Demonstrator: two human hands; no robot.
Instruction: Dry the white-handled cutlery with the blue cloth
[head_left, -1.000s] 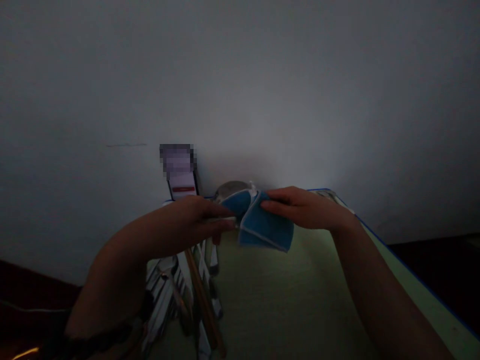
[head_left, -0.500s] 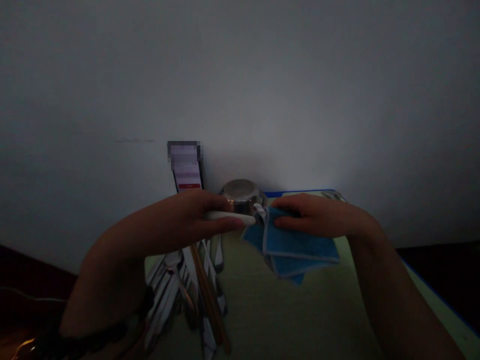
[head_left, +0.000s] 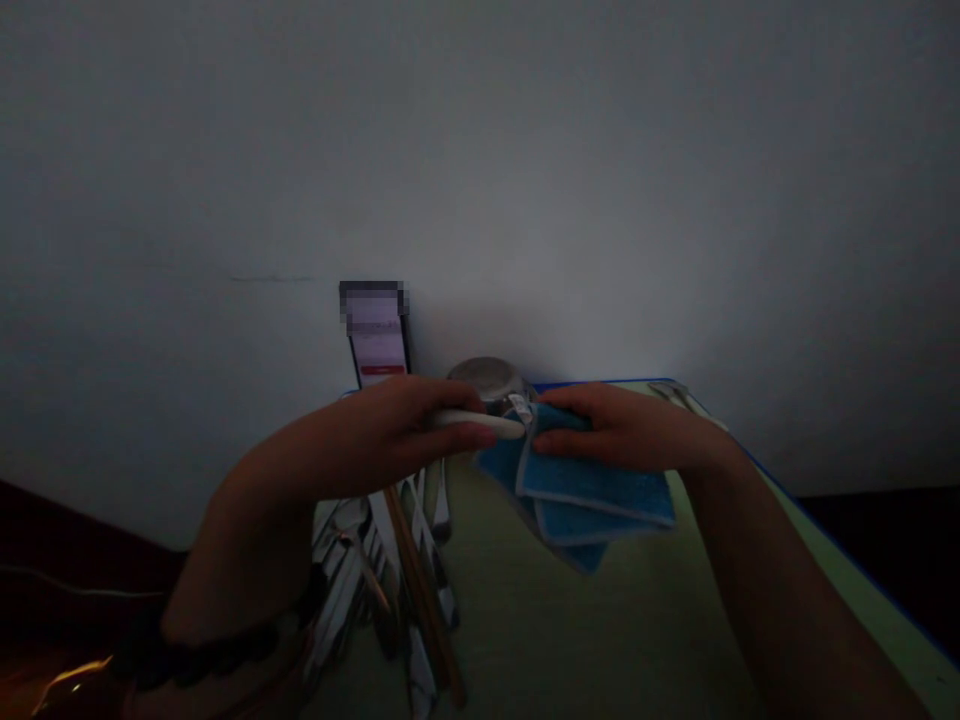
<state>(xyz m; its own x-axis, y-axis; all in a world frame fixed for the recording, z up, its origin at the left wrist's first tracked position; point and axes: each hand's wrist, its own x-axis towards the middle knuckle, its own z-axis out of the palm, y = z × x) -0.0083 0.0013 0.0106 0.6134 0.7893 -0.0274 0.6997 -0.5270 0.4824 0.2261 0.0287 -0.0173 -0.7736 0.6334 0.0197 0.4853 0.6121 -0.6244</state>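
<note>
A white, smooth, rod-like utensil part (head_left: 504, 427) sticks out from between the thumb and fingers of my left hand (head_left: 412, 415); what kind of utensil it is cannot be made out. Its tip meets the edge of a folded blue cloth (head_left: 600, 490) with pale hems and a small white tag. My right hand (head_left: 611, 425) grips the cloth from above, thumb on the near side, and the folds hang down. Whatever lies inside the cloth is hidden. Behind both hands, an upturned metal bowl (head_left: 487, 376) stands by the wall, partly covered.
Below my left forearm lies a heap of metal cutlery (head_left: 352, 570) with brown wooden chopsticks (head_left: 424, 600). A phone (head_left: 381, 340) leans against the wall (head_left: 480, 180). More metal cutlery (head_left: 671, 390) rests at the far right of the pale green, blue-edged table (head_left: 570, 650).
My left hand has shifted slightly right and up, carrying the white part closer to the cloth. My right hand has moved a little left. The view has shifted slightly.
</note>
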